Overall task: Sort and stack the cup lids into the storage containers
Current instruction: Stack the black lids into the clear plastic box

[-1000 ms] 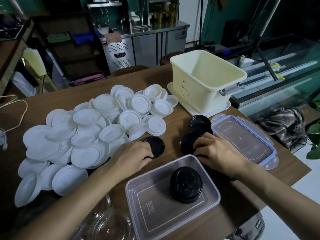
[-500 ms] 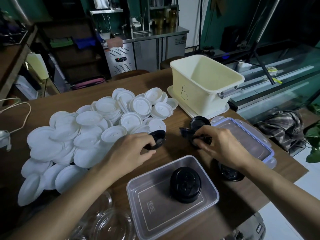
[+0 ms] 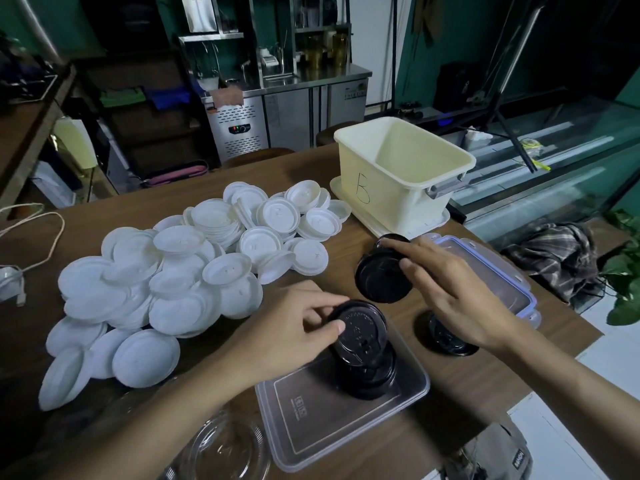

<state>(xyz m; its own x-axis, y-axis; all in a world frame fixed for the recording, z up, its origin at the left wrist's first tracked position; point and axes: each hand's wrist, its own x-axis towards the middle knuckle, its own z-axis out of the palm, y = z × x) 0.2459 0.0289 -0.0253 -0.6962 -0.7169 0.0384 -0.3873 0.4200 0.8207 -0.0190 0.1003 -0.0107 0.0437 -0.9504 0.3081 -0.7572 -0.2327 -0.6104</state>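
White lids [image 3: 180,282] heap on the worktop [image 3: 460,386] at nine o'clock. The left hand [image 3: 287,327] has its grip clamped, thumb against fingers, on a black lid [image 3: 360,330], which is tilted just above the stack [image 3: 370,379] of black lids in the clear tub [image 3: 311,420] at six o'clock. At two o'clock from the tub, the right hand [image 3: 457,299] has its grip pinched on a second lid [image 3: 377,278], held on edge off the worktop. A third lid [image 3: 446,341] lies under that wrist. The cream bin [image 3: 381,188] stands at one o'clock.
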